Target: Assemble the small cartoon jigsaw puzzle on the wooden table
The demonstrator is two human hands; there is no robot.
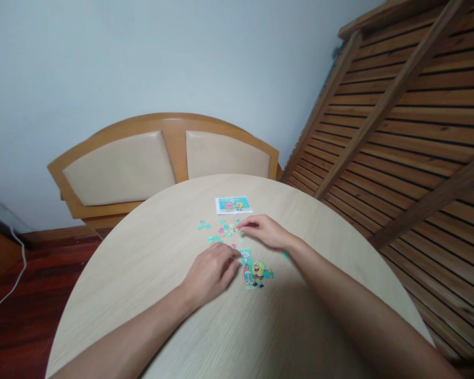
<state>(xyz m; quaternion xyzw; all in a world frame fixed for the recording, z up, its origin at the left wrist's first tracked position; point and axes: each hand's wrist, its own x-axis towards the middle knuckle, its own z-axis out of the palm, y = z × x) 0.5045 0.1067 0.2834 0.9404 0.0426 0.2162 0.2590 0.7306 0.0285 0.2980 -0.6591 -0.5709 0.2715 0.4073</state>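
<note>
A partly joined jigsaw puzzle (257, 269) with cartoon figures on a turquoise ground lies on the round table (174, 326). My left hand (213, 269) rests at its left side, fingers bent and thumb apart from the index finger, with the index fingertip at the puzzle's edge. Beyond it, my right hand (266, 231) reaches over the loose puzzle pieces (228, 230), thumb and fingers pinched together at a small piece on the right of the pile. The fingers partly cover that piece.
A picture card (234, 205) showing the cartoon scene lies behind the loose pieces. One turquoise piece (285, 255) sits beneath my right forearm. Past the table stand a padded wooden headboard (174, 123) and, at right, a slatted wooden panel (403, 126). A white cable (21, 263) hangs at left.
</note>
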